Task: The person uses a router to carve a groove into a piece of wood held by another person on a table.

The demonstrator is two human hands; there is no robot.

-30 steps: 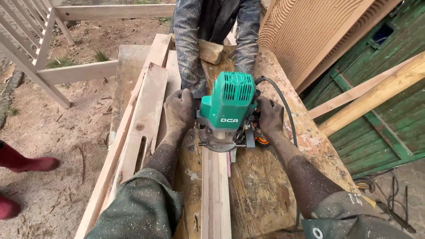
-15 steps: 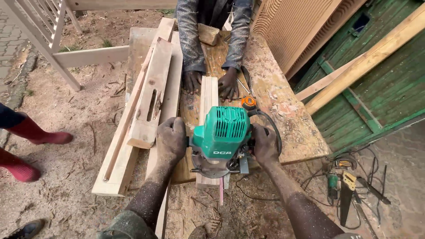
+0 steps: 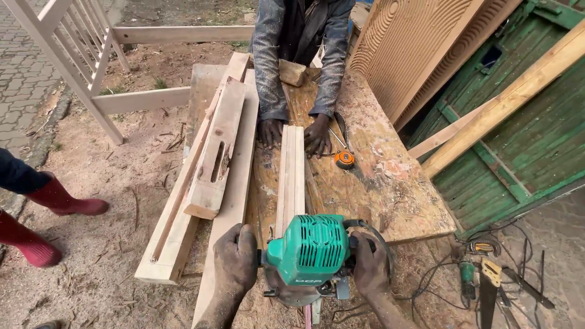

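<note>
Both hands are wrapped tight around the side handles of a green plastic-topped electric router (image 3: 314,250), left hand (image 3: 236,259) on its left side and right hand (image 3: 368,265) on its right, both dusty. The router sits at the near end of a long pale wooden strip (image 3: 291,176) that runs lengthwise down the rough chipboard workbench (image 3: 390,189), right at the bench's near edge.

At the far end of that strip another person in a grey stained jacket has a hand (image 3: 269,131) pressed down on the left of it and a second hand (image 3: 317,135) on the right. Just beside that second hand lies an orange round tape measure (image 3: 345,159). Left of the strip there's a stack of pale planks, the top one a short thick board with a slot cut through it (image 3: 214,155). Red rubber boots (image 3: 58,198) stand on the dirt well off to the left, and a saw with a green power tool (image 3: 478,280) lies on the ground to the right
</note>
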